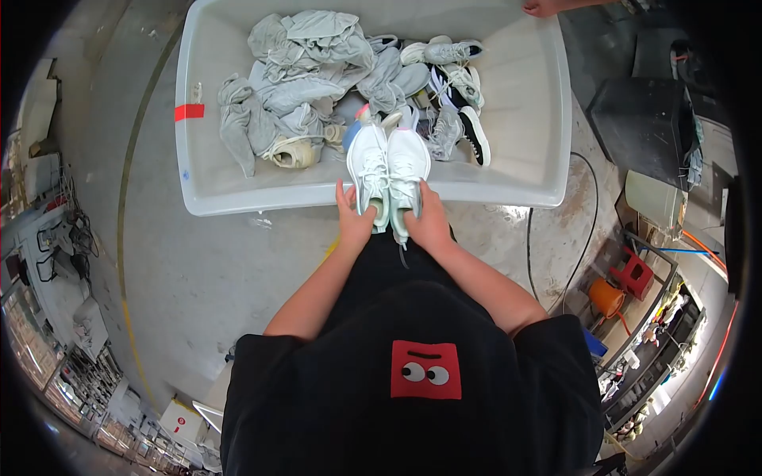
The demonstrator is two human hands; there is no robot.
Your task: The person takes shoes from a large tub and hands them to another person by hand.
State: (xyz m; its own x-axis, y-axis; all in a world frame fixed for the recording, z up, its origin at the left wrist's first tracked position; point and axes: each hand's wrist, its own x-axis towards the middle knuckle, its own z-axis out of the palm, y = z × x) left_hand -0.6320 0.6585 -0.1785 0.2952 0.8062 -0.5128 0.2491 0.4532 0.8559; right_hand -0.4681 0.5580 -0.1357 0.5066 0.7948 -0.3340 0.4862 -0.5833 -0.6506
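Observation:
A pair of white sneakers is held side by side over the near rim of a large pale plastic tub (266, 202), toes pointing away from me. My left hand (356, 220) is closed around the heel end of the left sneaker (368, 163), its thumb at the shoe opening. Around the heel of the right sneaker (408, 163) my right hand (429, 222) is closed in the same way. Both shoes have white laces and pale green linings. Inside the tub beyond them lie crumpled grey cloth shoe bags (313, 67) and several loose shoes, among them a black-and-white sneaker (475, 135).
Another person's hand (542, 7) rests at the tub's far right corner. A dark bin (643, 127) stands on the right, with a black cable (595, 206) on the floor nearby. Lower right are an orange bucket (606, 297), a red stool (633, 274) and shelving with shoes.

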